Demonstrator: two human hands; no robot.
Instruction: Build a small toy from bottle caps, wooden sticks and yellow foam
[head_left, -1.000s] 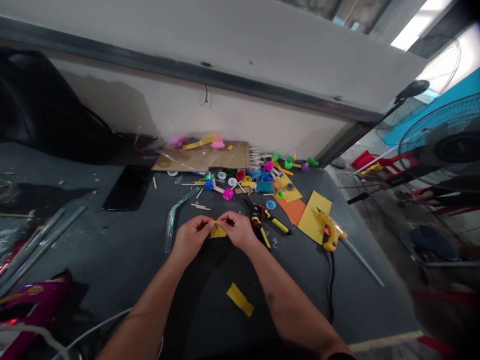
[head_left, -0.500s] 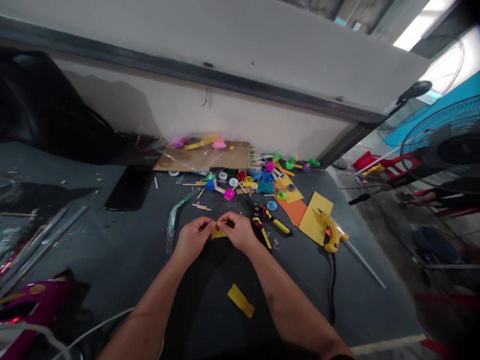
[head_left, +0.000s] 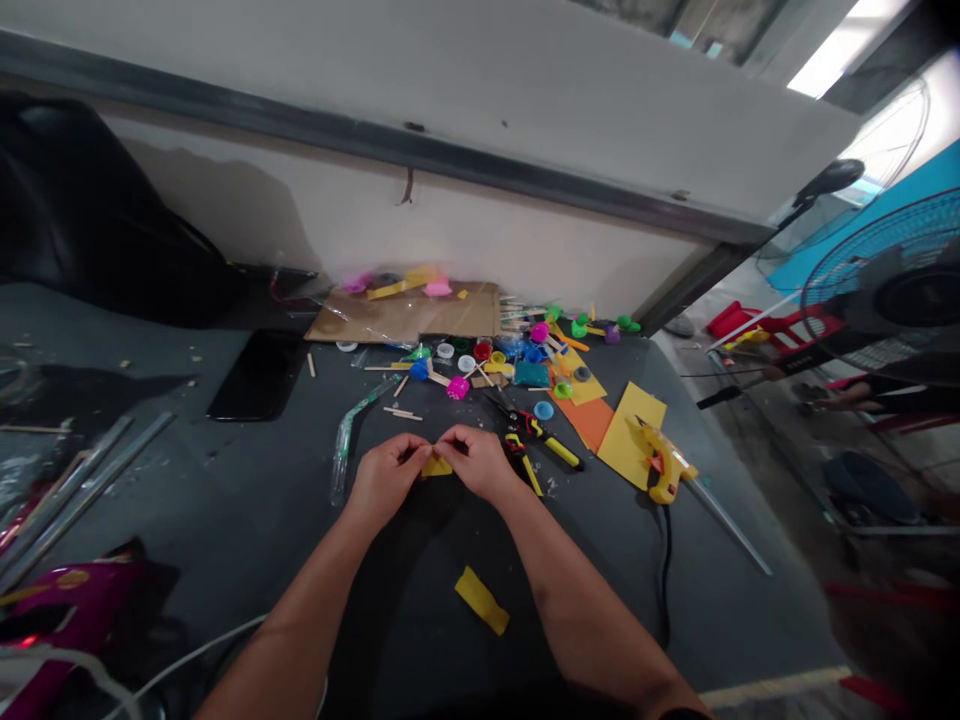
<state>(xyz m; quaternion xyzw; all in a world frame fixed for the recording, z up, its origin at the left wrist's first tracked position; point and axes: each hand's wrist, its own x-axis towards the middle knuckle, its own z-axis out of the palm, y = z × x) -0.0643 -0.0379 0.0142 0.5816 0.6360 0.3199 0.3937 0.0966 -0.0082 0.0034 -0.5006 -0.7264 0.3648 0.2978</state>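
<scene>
In the head view, the person's left hand (head_left: pixel 382 478) and right hand (head_left: pixel 474 462) were close together in the lower middle of the picture, and the fingers (head_left: pixel 451 438) of both hands were pressed together, pinching a small piece of yellow paper (head_left: pixel 436 466) between them. This piece was held low over the dark surface (head_left: pixel 225 520), but I could not tell if it was touching it.

At 6 o'clock from the hands, a yellow paper strip (head_left: pixel 481 600) was lying alone. At 3 o'clock there was a yellow hot glue gun (head_left: pixel 664 462) lying on a yellow card sheet (head_left: pixel 626 435), and an orange sheet (head_left: pixel 589 422) was just beside this card. Nearer, at 2 o'clock, lay a yellow and black hand tool (head_left: pixel 559 452) (its exact kind was not clear to me). At 12 o'clock, many coloured plastic caps (head_left: pixel 480 365) were scattered in front of a cardboard sheet (head_left: pixel 401 315). At 10 o'clock lay a black phone (head_left: pixel 259 375).
</scene>
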